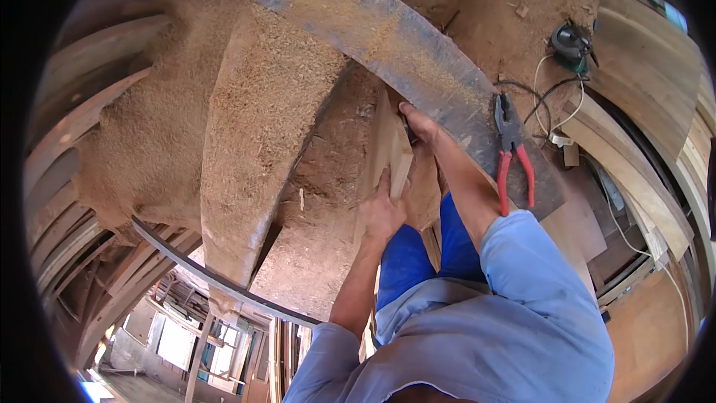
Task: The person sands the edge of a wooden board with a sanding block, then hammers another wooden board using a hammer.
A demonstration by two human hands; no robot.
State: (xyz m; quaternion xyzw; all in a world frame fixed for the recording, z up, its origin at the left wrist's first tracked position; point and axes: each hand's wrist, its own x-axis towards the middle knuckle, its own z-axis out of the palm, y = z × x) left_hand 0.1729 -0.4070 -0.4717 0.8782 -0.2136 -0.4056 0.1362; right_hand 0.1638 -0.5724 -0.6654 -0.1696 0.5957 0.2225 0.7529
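A pale wooden board (393, 142) stands on edge between my hands, just in front of my knees. My left hand (384, 213) grips its near end, with a finger stretched along its side. Farther up, my right hand (422, 124) is closed at the board's right side, partly under the dark curved beam (418, 37); its fingertips are mostly hidden. Pliers (511, 151) with red handles lie on the beam's right end, jaws pointing away from me, near my right forearm.
Sawdust covers a wide plank (261, 97) and the ground on the left. A corded power tool (573, 43) sits at the upper right, its cable (541, 89) looping toward the beam. Curved timbers (626, 157) are stacked on the right. A dark curved strip (216, 275) crosses the lower left.
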